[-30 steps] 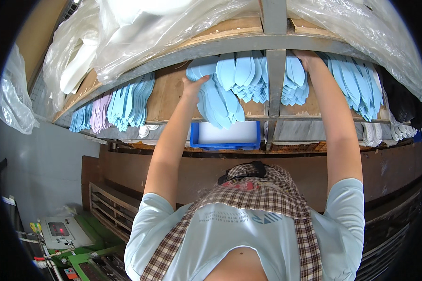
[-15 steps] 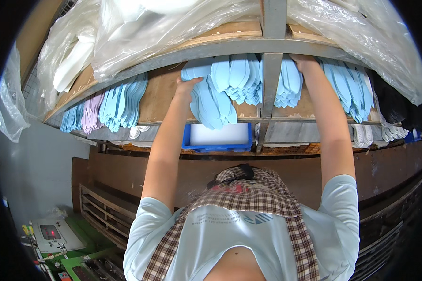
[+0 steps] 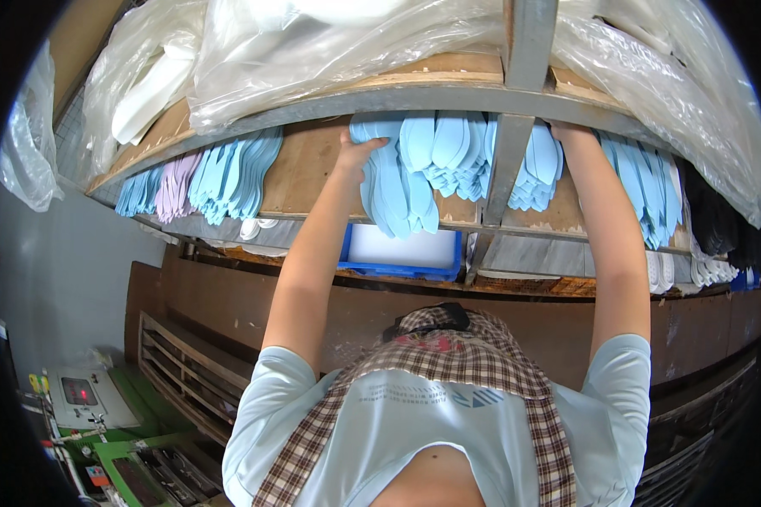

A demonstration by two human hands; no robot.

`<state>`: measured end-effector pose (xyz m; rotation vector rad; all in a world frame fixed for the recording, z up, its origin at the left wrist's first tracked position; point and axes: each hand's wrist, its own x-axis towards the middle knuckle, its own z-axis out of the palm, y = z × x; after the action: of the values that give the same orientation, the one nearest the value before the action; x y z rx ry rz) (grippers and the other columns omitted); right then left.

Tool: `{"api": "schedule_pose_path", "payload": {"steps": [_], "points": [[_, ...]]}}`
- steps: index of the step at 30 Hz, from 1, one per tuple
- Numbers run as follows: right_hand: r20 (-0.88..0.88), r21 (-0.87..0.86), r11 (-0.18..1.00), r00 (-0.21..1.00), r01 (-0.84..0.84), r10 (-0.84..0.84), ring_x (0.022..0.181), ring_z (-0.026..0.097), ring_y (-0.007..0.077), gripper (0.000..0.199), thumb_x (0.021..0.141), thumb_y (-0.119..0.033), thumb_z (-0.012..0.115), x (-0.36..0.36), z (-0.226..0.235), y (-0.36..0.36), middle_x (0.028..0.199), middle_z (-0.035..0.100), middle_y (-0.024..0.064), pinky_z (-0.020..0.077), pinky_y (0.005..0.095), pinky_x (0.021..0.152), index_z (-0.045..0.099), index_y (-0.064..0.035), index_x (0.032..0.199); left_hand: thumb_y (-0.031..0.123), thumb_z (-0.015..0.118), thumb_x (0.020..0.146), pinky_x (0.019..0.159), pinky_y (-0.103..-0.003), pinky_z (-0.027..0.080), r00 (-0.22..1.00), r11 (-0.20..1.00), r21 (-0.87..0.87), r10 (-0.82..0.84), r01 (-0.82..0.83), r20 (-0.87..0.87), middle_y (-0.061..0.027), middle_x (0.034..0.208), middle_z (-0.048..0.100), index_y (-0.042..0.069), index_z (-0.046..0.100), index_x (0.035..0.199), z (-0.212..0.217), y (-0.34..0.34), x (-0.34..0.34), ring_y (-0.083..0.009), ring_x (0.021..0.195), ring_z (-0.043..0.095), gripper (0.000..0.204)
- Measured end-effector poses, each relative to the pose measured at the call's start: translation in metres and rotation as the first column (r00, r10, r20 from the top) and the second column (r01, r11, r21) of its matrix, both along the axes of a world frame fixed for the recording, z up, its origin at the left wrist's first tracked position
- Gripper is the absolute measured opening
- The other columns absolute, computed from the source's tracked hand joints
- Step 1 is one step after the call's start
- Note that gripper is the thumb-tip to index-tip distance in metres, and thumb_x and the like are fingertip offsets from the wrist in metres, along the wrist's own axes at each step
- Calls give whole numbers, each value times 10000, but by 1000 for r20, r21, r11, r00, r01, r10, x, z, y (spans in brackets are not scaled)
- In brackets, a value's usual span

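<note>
Light blue insole-shaped pieces (image 3: 450, 144) stand in bunched stacks on a wooden shelf (image 3: 300, 169). At the left end of the middle stacks, my left hand (image 3: 359, 154) is closed on the blue insoles, its thumb lying across the front ones; its other fingers are mostly hidden. Several insoles (image 3: 397, 198) beside it hang down past the others, fanned and tilted. Reaching under the upper shelf's edge, my right hand (image 3: 572, 135) is beside the right end of these stacks (image 3: 539, 165). Its fingers are out of sight.
A grey metal post (image 3: 507, 169) divides the stacks. More blue insoles (image 3: 237, 173) and lilac ones (image 3: 176, 188) stand left, with black pieces (image 3: 708, 207) far right. Plastic-wrapped goods (image 3: 330, 59) lie above. A blue bin (image 3: 402, 252) sits below. Green machinery (image 3: 135, 448) stands lower left.
The view has shifted, so the shelf and insoles appear further right. Both hands keep nearly the same places against the blue stacks.
</note>
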<state>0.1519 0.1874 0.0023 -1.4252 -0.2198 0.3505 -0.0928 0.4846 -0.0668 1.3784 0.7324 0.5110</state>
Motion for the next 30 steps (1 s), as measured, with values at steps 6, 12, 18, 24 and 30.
{"api": "schedule_pose_path", "payload": {"steps": [6,12,18,24,30], "points": [[-15,20,1000,1000,1,-1,867,591,208,429,731,-207,690,8,-3,-3,985,620,111,485,332,781,555,-18,1091,105,784,636,865,-364,473,999,915,403,28,-8,-45,-211,1201,476,1,189,1314,1,-9,5,-285,1077,513,908],[-33,30,1000,999,3,-2,852,597,209,413,732,-202,685,11,-8,-1,972,623,111,491,333,771,558,-16,1079,182,831,558,889,-331,429,990,835,548,118,-59,-74,-216,1162,515,-2,208,1298,1,-14,12,-285,1073,514,985],[-39,31,1000,999,1,0,837,603,210,398,734,-198,680,14,-13,1,959,626,112,497,334,760,561,-14,1067,36,768,605,862,-361,455,994,936,333,108,-112,28,-178,1187,497,32,208,1313,4,-21,14,-283,1059,521,903],[-26,34,999,1000,12,-11,822,609,210,383,736,-194,675,22,-16,10,946,628,112,503,335,749,564,-12,1054,-60,687,666,823,-390,486,934,975,-137,206,-173,290,-137,1124,500,63,253,1275,34,-21,-31,-256,1011,533,757],[-2,45,998,999,37,-37,807,614,211,368,738,-189,669,34,-7,0,933,631,113,509,336,738,567,-10,1042,-24,686,683,840,-417,480,867,972,-134,233,-193,441,-132,1174,453,102,218,1314,57,-21,-103,-268,1061,498,796]]}}
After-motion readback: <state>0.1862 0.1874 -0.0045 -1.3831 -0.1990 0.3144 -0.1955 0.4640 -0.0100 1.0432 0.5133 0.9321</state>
